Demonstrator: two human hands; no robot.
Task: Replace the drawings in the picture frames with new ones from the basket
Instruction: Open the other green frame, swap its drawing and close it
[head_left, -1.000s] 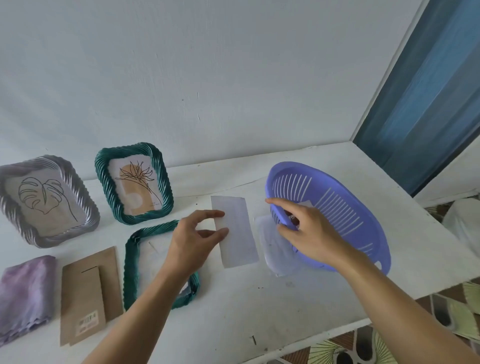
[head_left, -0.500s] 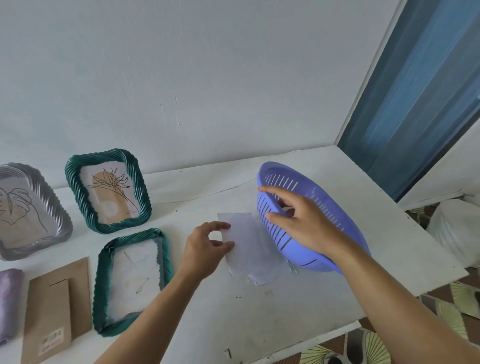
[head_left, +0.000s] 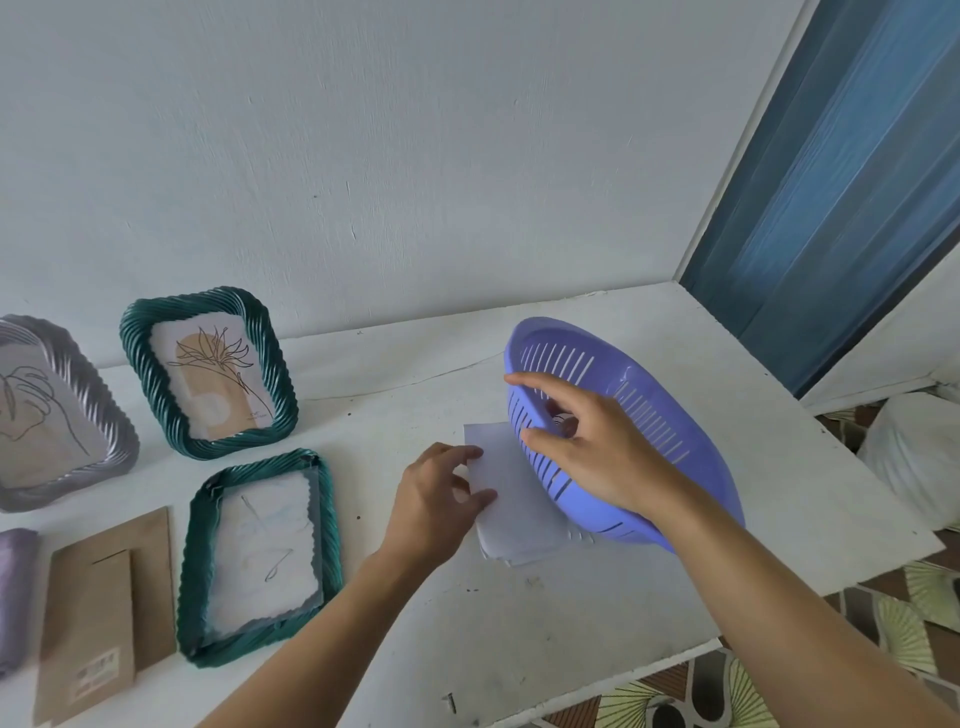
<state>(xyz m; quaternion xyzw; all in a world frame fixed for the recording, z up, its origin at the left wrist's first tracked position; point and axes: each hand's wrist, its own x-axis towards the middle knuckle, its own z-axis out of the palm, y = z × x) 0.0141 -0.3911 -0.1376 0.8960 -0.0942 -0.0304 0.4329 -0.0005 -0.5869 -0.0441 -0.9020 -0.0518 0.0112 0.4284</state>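
Gripping the basket at its left rim, my right hand hooks its fingers inside and sets the thumb on the outer wall. The basket stands tilted on the table. Just left of the basket, partly under its raised side, lie the white sheets; my left hand pinches their left edge between thumb and fingers. Further left of the basket a green frame lies flat, holding a faintly lined sheet. Beyond it, a second green frame and a grey frame stand upright with drawings. Farthest from the basket lie a cardboard backing and a purple cloth.
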